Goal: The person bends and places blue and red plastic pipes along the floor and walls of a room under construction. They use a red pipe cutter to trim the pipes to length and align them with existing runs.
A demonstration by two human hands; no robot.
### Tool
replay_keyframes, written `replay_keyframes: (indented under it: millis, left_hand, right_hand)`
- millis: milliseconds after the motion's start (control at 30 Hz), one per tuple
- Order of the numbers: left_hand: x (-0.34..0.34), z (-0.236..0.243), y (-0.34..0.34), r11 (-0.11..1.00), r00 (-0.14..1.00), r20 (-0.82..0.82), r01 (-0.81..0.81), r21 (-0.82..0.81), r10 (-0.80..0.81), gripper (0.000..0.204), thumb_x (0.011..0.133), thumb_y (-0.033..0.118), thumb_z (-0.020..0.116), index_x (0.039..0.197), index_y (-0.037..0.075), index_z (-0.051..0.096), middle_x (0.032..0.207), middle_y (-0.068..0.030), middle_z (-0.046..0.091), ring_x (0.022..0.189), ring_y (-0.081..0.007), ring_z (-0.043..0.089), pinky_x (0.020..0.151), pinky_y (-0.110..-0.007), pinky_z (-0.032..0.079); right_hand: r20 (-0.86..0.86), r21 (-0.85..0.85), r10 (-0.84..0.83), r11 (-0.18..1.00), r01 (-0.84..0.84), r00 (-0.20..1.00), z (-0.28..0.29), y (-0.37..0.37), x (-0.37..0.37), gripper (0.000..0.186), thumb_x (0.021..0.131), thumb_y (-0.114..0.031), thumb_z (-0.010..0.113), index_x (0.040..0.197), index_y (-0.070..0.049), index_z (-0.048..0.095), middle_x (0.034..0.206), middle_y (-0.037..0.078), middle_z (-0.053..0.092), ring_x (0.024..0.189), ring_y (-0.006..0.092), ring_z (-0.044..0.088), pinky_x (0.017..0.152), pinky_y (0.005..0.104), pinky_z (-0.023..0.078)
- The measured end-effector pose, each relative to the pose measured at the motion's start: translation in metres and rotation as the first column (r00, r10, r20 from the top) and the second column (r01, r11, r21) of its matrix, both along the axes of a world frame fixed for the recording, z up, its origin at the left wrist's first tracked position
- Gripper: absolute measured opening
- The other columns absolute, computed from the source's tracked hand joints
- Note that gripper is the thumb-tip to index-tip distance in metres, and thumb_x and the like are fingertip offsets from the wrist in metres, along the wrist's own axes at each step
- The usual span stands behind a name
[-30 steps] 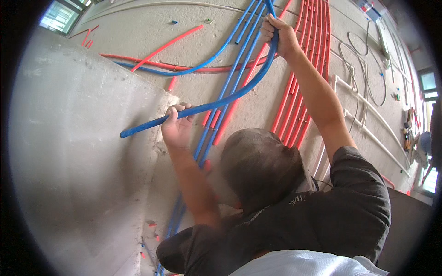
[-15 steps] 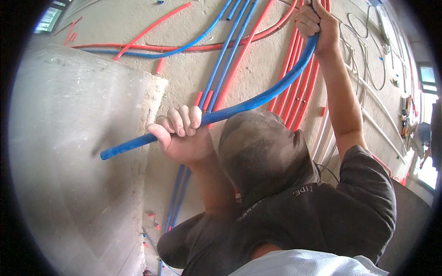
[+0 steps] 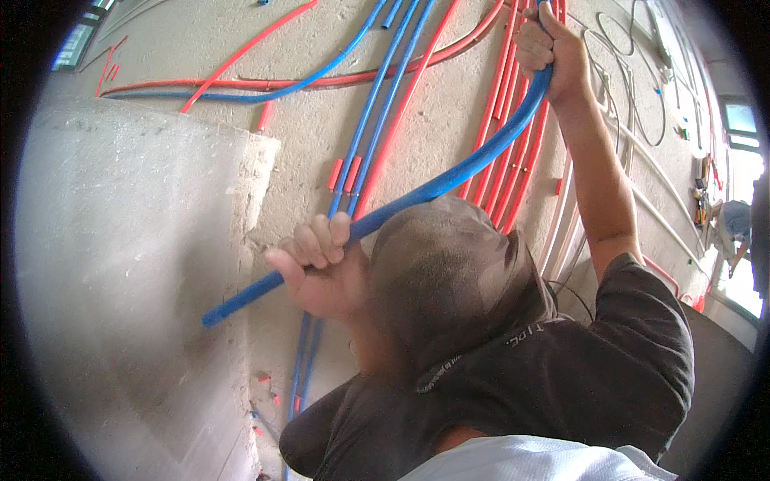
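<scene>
Neither of my hands shows. A co-worker [image 3: 497, 377] in a dark T-shirt and cap is bent in front of me, back to the camera. Their left hand [image 3: 317, 268] curls round a bent blue conduit [image 3: 457, 180] near its free end, which lies over a grey slab [image 3: 132, 272] at left. Their right hand [image 3: 553, 56] grips the conduit higher up, at the top of the view. Straight red pipes [image 3: 497, 184] and thinner blue pipes [image 3: 369, 112] run behind it along rough concrete [image 3: 429, 120].
Curved red and blue pipes cross at upper left. White pipes [image 3: 666, 224], loose cables [image 3: 642, 112] and small tools [image 3: 702, 200] lie at right. A broken edge [image 3: 257, 176] borders the slab. Windows [image 3: 742, 136] show at the rim.
The co-worker's right hand has moved right. Their left hand and the conduit's free end have dropped lower in the picture. The pipes behind have shifted up and left.
</scene>
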State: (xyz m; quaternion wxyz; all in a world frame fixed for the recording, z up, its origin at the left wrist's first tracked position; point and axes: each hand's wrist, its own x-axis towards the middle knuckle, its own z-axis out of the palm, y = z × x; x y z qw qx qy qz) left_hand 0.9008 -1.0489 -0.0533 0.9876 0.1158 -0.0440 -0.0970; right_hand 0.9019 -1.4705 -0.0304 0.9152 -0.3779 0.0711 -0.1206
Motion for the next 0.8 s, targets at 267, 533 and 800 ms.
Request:
replay_keyframes:
  millis: [267,533,800]
  left_hand:
    - [0.035,-0.004,-0.021,0.996,0.993,0.075,0.089,-0.028,-0.086,0.048,0.111,0.044,0.045,0.073,0.015,0.041,0.064,0.0012,0.033,0.059,-0.0143,0.032,0.064,-0.033,0.034]
    - [0.043,0.003,-0.032,1.0,0.989,0.146,0.01,0.008,-0.011,0.053,0.111,0.048,0.044,0.068,0.018,0.041,0.06,0.0025,0.037,0.052,-0.0119,0.03,0.055,-0.031,0.032]
    - [0.02,0.019,-0.031,0.996,0.983,0.173,0.064,-0.062,-0.052,0.052,0.111,0.046,0.043,0.07,0.015,0.039,0.067,-0.0002,0.039,0.062,-0.0132,0.035,0.065,-0.033,0.036]
  right_hand:
    - [-0.075,-0.301,-0.069,0.953,0.043,0.995,-0.02,-0.001,0.011,0.054,0.11,-0.036,0.053,0.146,0.003,0.046,0.094,0.003,0.056,0.071,0.0095,0.051,0.061,0.0255,0.046]
    - [0.125,-0.792,0.261,-0.555,0.255,0.957,0.036,0.14,-0.041,0.058,0.085,-0.044,0.078,0.132,-0.011,0.068,0.123,0.018,0.069,0.123,0.0264,0.064,0.111,0.0554,0.041]
    - [-0.014,-0.841,0.293,-0.521,0.147,0.956,0.053,0.145,-0.055,0.039,0.089,-0.047,0.071,0.087,-0.009,0.06,0.073,0.007,0.058,0.071,0.03,0.065,0.063,0.043,0.05]
